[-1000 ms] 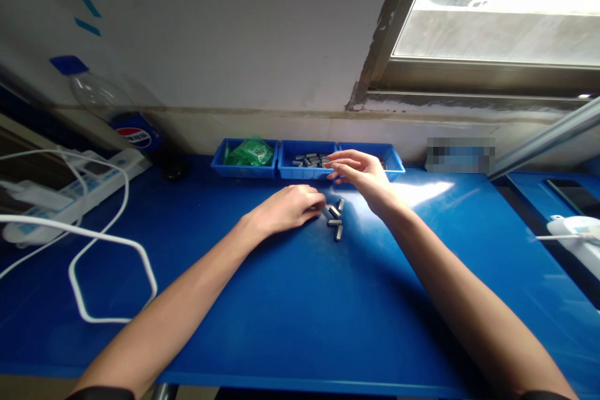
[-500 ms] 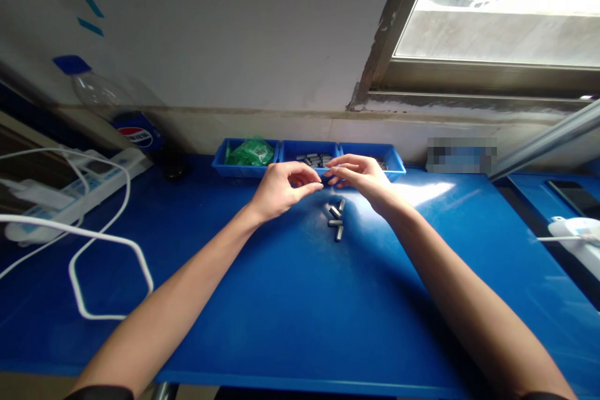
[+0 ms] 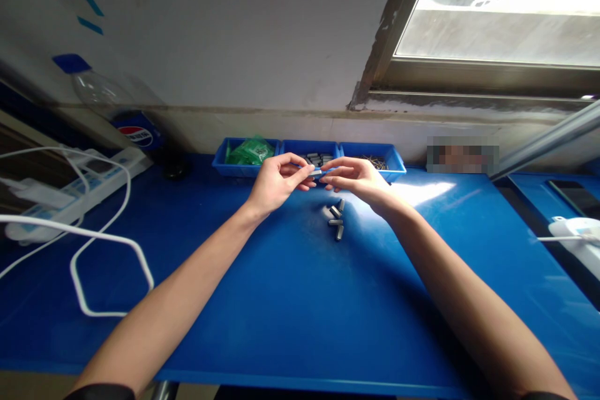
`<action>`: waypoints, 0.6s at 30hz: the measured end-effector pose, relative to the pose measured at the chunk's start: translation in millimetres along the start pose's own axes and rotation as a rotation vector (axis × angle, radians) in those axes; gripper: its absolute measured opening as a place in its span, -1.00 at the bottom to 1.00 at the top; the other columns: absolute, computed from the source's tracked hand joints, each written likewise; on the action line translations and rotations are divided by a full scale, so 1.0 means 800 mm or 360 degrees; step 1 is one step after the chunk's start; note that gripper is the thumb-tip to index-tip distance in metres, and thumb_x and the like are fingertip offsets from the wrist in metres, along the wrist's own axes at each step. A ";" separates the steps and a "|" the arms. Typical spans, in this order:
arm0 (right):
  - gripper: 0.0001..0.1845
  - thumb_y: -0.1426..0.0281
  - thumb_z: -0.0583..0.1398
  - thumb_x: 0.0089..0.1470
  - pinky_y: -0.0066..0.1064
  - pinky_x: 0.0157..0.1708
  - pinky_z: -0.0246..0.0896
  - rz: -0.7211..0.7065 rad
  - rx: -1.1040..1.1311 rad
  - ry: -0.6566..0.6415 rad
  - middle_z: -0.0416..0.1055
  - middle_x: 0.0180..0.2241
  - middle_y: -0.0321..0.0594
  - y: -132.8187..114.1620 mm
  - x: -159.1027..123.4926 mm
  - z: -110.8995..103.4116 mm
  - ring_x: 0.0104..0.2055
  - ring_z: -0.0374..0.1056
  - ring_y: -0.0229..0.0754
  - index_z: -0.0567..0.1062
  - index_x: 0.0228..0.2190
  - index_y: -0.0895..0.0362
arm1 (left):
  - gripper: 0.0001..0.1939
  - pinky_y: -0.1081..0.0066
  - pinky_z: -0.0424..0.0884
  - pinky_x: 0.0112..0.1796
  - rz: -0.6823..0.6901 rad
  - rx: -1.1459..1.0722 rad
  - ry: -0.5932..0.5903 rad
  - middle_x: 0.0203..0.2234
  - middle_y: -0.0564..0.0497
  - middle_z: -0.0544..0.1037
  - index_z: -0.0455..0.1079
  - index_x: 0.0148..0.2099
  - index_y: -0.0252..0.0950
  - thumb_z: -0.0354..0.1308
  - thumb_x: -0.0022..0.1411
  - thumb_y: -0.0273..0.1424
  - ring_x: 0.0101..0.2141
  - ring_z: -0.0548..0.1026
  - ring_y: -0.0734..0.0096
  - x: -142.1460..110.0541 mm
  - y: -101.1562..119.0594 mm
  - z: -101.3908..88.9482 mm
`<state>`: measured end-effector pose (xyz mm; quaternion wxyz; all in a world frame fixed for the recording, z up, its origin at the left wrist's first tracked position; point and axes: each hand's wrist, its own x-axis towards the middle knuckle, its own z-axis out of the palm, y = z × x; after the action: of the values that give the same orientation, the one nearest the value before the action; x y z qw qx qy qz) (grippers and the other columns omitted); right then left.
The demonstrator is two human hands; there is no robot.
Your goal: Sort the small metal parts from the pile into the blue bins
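Note:
My left hand [image 3: 277, 184] is above the blue table, pinching a short silvery metal bar [image 3: 317, 172] between thumb and fingers, one end sticking out to the right. Facing it, my right hand [image 3: 355, 177] has thumb and fingertips drawn together close to that end. Whatever those fingertips hold, if anything, is too small to make out. Below the hands, several similar short metal bars [image 3: 335, 222] lie loosely grouped on the table. More grey pieces [image 3: 319, 159] fill the middle blue bin [image 3: 309, 146] behind my fingers, which partly cover it.
The left bin [image 3: 225, 170] holds green plastic packets [image 3: 253, 151]; the right bin [image 3: 396, 161] holds thin brownish metal pieces [image 3: 372, 162]. At left stand a cola bottle [image 3: 135, 131], a power strip [image 3: 56, 206] and white cables [image 3: 112, 237]. A phone [image 3: 574, 197] lies far right.
The metal bar now shows at my left fingertips, which have risen slightly. My right hand has shifted a little left and down, uncovering more of the right bin.

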<state>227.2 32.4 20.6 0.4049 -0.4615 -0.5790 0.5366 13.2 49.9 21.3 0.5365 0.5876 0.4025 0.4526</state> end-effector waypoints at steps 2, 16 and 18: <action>-0.57 0.22 0.46 0.00 -0.29 -0.22 0.44 -0.0017 0.0002 -0.0047 0.67 -0.28 -0.12 0.000 -0.001 0.001 -0.29 0.56 -0.11 0.63 -0.10 0.13 | -0.50 0.36 0.64 -0.37 -0.0009 -0.0007 0.0009 -0.45 -0.07 0.67 0.49 -0.24 -0.36 0.51 0.04 -0.05 -0.37 0.71 0.17 0.001 -0.002 0.000; -0.59 0.15 0.48 -0.02 -0.35 -0.27 0.40 -0.0051 0.0091 0.0004 0.62 -0.40 -0.17 -0.005 -0.002 0.005 -0.37 0.48 -0.20 0.67 -0.21 0.17 | -0.60 0.40 0.58 -0.32 0.0080 0.0213 -0.0070 -0.36 -0.09 0.69 0.54 -0.22 -0.34 0.39 0.20 -0.07 -0.32 0.68 0.24 0.003 -0.011 -0.001; -0.59 0.14 0.49 -0.05 -0.35 -0.30 0.38 -0.0033 0.0070 0.0108 0.61 -0.43 -0.19 -0.005 -0.001 0.005 -0.40 0.46 -0.20 0.67 -0.25 0.18 | -0.63 0.40 0.57 -0.33 0.0067 0.0325 -0.0067 -0.36 -0.09 0.69 0.54 -0.23 -0.34 0.30 0.29 -0.09 -0.34 0.68 0.26 0.002 -0.013 -0.003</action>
<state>223.0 30.4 24.1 0.4399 -0.4643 -0.5578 0.5289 11.4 53.5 10.9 0.4726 0.6569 0.4228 0.4080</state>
